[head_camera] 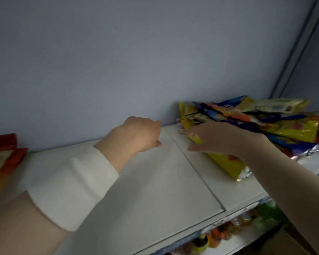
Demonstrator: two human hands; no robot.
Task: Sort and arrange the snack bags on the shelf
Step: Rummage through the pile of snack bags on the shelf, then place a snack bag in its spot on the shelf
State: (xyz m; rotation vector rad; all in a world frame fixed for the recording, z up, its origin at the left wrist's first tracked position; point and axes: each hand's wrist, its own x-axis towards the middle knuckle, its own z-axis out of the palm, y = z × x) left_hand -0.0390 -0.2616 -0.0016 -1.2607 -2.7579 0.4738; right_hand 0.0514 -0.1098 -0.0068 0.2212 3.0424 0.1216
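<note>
A heap of snack bags [256,116] in yellow, blue and orange lies at the right end of the white top shelf [155,181]. A yellow snack bag [226,164] sticks out at the heap's front, and my right hand [215,138] grips its upper end with thumb and fingers. My left hand [140,133], its forearm in a white band, hovers over the bare middle of the shelf with curled fingers and holds nothing. Red and orange snack bags [2,159] lie at the shelf's far left.
A pale blue wall [136,61] rises right behind the shelf. A seam [191,162] splits the shelf top into two panels. Below the front edge, a lower shelf [238,227] holds several bottles and packets in orange, green and yellow.
</note>
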